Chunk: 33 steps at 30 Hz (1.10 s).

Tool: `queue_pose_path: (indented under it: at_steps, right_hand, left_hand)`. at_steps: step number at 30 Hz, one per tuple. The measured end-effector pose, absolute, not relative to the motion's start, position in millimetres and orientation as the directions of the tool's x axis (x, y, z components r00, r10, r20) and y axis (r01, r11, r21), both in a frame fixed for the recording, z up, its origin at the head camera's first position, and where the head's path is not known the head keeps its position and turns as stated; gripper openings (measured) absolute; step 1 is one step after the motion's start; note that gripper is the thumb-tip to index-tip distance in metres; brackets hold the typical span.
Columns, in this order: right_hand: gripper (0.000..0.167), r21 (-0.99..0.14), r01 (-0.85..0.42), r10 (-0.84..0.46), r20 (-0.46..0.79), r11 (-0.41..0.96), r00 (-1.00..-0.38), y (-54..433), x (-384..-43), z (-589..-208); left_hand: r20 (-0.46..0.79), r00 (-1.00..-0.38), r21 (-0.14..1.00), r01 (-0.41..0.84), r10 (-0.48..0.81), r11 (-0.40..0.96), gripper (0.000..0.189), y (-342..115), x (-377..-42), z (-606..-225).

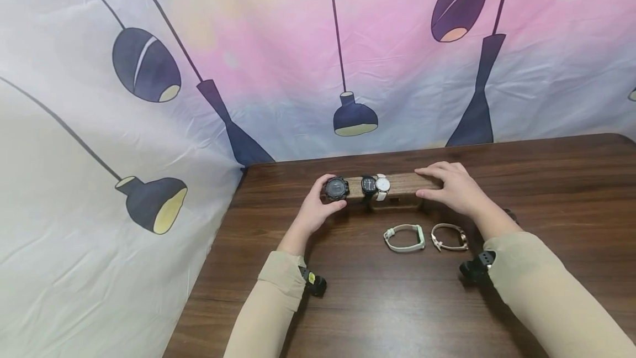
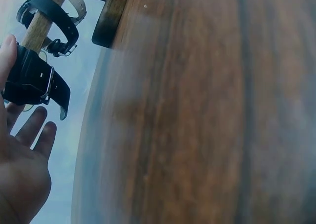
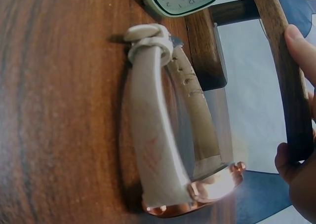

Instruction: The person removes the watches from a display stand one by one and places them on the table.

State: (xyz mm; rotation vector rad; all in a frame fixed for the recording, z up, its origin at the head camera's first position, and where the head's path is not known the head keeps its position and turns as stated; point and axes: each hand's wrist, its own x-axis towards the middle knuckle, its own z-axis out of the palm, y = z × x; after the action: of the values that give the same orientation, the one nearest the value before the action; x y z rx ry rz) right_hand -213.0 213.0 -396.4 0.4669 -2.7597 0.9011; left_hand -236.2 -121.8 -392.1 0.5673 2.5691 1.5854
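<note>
A wooden bar-shaped watch stand lies across the far part of the table, with three watches round its bar. My left hand pinches the bulky black watch at the stand's left end, thumb on the near side. Beside it on the bar sit a square black watch and a white-strapped round watch. At the other end, my right hand grips the bar between thumb and fingers. In the right wrist view, the thumb and a fingertip press opposite sides of the bar end.
Nearer me on the brown table stand a mint-green watch and a white-strapped watch with a rose-gold case, both buckled into loops. Behind the table hangs a cloth printed with lamps.
</note>
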Motion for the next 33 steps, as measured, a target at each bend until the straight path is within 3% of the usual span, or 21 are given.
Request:
queue_pose_path:
  at_steps: [9,16,33]
  right_hand:
    - [0.059,-0.534,-0.368,-0.243,0.291,0.761,-0.925,214,-212,-396]
    - [0.057,-0.534,-0.363,-0.232,0.297,0.764,-0.926,213,-209,-398]
    - [0.058,-0.530,-0.359,-0.230,0.294,0.769,-0.928,215,-209,-396]
  left_hand:
    - [0.108,-0.932,0.870,0.257,0.345,0.422,0.065,-130,-226,-386]
    - [0.154,-0.951,0.850,0.267,0.270,0.455,0.065,-139,-243,-419]
    - [0.160,-0.943,0.856,0.280,0.293,0.435,0.063,-143,-234,-423]
